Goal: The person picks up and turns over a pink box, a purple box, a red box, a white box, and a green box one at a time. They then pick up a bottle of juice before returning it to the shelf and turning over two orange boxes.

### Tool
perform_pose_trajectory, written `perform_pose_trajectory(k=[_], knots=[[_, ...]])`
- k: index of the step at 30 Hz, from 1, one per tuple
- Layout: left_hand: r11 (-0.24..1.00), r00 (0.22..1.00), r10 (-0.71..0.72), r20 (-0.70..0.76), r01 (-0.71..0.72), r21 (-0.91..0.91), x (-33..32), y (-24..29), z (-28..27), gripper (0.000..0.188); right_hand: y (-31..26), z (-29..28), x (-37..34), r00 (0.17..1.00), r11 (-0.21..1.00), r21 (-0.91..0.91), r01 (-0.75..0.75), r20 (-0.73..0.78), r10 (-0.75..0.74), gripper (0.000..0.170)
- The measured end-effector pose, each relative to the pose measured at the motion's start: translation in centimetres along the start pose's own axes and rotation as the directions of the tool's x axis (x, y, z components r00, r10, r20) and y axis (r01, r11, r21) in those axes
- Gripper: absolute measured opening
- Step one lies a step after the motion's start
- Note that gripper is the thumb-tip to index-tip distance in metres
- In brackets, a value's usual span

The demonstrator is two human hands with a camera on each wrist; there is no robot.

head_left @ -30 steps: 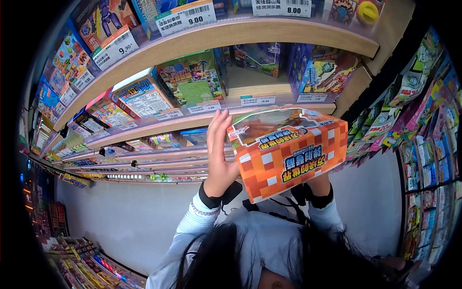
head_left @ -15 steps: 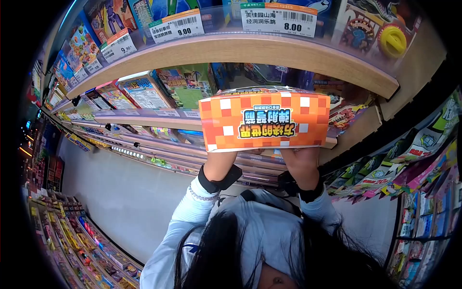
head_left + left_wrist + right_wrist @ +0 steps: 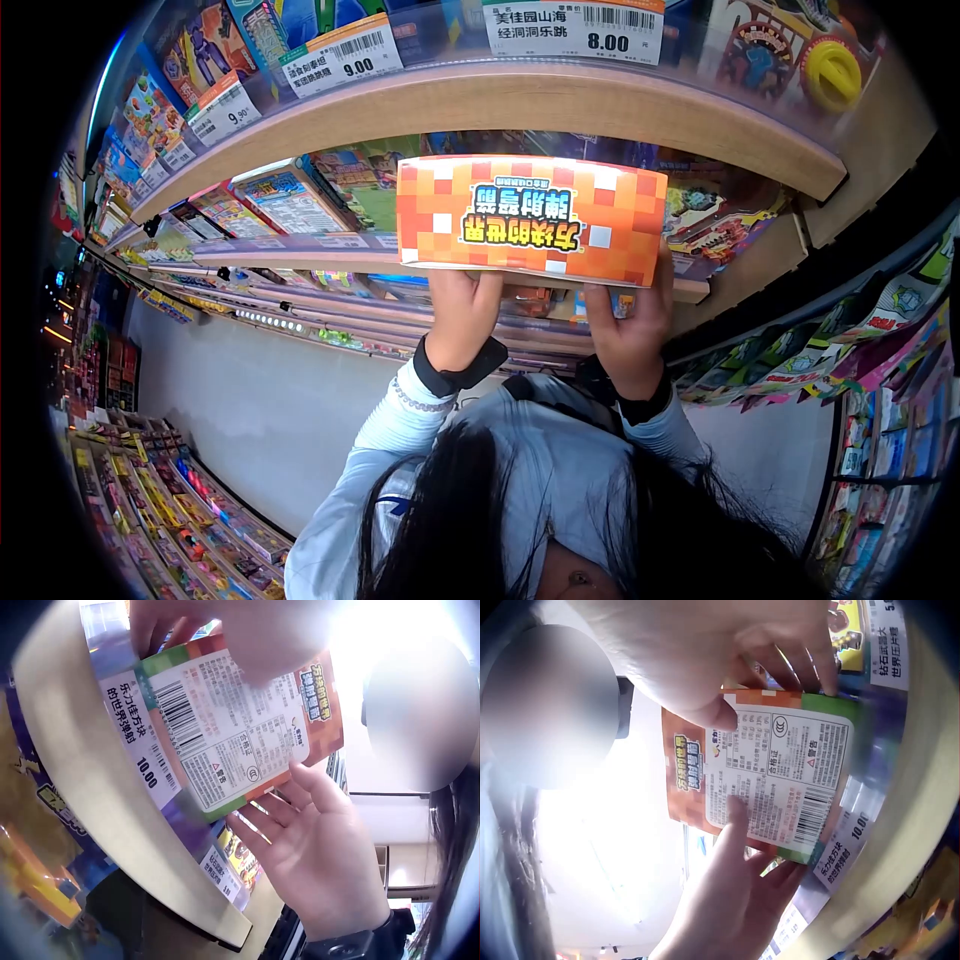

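An orange checkered box (image 3: 610, 240) with printed Chinese lettering is at the middle shelf front in the head view. My left hand (image 3: 465, 315) grips its left side and my right hand (image 3: 635, 340) its right side. Both wrist views show its white printed back label (image 3: 225, 727) with a barcode (image 3: 815, 815). In the right wrist view both thumbs lie over this back face, and the other fingers go along or behind the edges. The far face of the box is hidden. Close beside it is a price tag (image 3: 142, 742) reading 10.00.
Above the box runs an upper wooden shelf edge (image 3: 480, 97) with price tags. Boxed goods (image 3: 285, 200) stand to the left on the same shelf, and a colourful box (image 3: 705, 215) to the right. Hanging packets (image 3: 850, 330) line the right side.
The box has turned from a tilted position to nearly level and moved forward to the shelf, lately a little left too. My left hand has shifted from the box's side to below its edge.
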State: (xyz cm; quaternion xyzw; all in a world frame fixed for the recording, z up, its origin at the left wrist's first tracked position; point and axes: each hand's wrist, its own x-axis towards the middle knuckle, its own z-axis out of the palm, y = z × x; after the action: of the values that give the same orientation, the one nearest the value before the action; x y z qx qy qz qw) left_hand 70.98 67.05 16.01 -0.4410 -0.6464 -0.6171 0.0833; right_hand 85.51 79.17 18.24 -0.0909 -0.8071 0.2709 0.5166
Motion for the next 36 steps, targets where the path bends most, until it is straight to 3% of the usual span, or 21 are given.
perform_pose_trajectory(k=[2, 6, 7, 10, 11, 14, 15, 19, 22, 25, 28, 32, 36], knots=[[0.999, 0.998, 0.039, -0.051, -0.037, 0.038, 0.2, 0.0, 0.1, 0.023, 0.1, -0.1, 0.1, 0.997, 0.998, -0.056, 0.043, -0.063, -0.047, 0.053], [0.993, 0.993, 0.09, -0.075, -0.083, 0.089, 0.8, -1.1, 0.1, 0.033, 1.0, 0.0, -0.3, 0.999, 0.996, -0.091, -0.014, -0.036, 0.01, 0.046], [0.988, 0.991, 0.123, -0.061, -0.116, 0.103, 0.9, -1.2, 0.0, 0.045, 0.7, 0.1, -0.2, 0.998, 0.995, -0.089, -0.047, -0.034, 0.044, 0.041], [0.987, 0.98, 0.113, -0.166, -0.13, -0.096, 1.8, 0.9, 0.7, 0.055, -0.1, 0.2, 0.2, 0.995, 0.995, -0.08, -0.066, -0.08, 0.059, 0.042], [0.984, 0.967, 0.177, -0.183, -0.173, 0.035, 2.2, 0.9, 0.7, 0.061, -0.2, 0.2, 0.3, 0.994, 0.996, -0.076, -0.056, -0.103, 0.048, 0.045], [0.992, 0.985, 0.12, -0.127, -0.114, 0.057, 2.6, 1.5, 0.6, 0.057, 0.0, 0.4, 0.1, 0.994, 0.999, 0.002, -0.044, -0.099, 0.044, 0.056], [0.979, 0.987, 0.134, -0.088, -0.118, 0.168, 2.7, 1.3, 0.4, 0.053, 0.0, 0.3, 0.1, 0.996, 0.999, -0.029, -0.022, -0.086, 0.019, 0.055], [0.962, 0.993, 0.114, -0.032, -0.102, 0.254, 3.0, 1.5, 0.3, 0.058, 0.1, 0.2, -0.1, 0.999, 0.993, -0.114, 0.029, -0.025, -0.032, 0.052], [0.859, 0.968, 0.249, 0.006, -0.224, 0.46, 3.0, 2.0, 0.2, 0.067, -0.1, 0.2, -0.2, 0.999, 0.993, -0.114, 0.032, -0.005, -0.032, 0.05], [0.935, 0.986, 0.165, -0.027, -0.147, 0.321, 2.5, 2.2, 0.9, 0.075, -0.5, 0.0, -0.3, 1.0, 0.996, -0.084, 0.025, 0.005, -0.024, 0.05], [0.934, 0.969, 0.238, -0.068, -0.209, 0.291, 2.0, 2.0, 1.8, 0.078, -0.4, 0.3, -0.6, 0.999, 0.999, -0.035, 0.026, 0.029, -0.025, 0.051], [0.887, 0.966, 0.256, 0.024, -0.244, 0.392, 1.8, 2.6, 1.9, 0.077, -0.2, 0.6, -0.7, 0.997, 0.998, -0.028, 0.048, 0.062, -0.046, 0.052], [0.9, 0.973, 0.23, 0.031, -0.224, 0.374, 1.4, 2.6, 2.1, 0.077, 0.0, 0.3, -1.0, 0.996, 0.999, 0.013, 0.042, 0.081, -0.043, 0.052]])
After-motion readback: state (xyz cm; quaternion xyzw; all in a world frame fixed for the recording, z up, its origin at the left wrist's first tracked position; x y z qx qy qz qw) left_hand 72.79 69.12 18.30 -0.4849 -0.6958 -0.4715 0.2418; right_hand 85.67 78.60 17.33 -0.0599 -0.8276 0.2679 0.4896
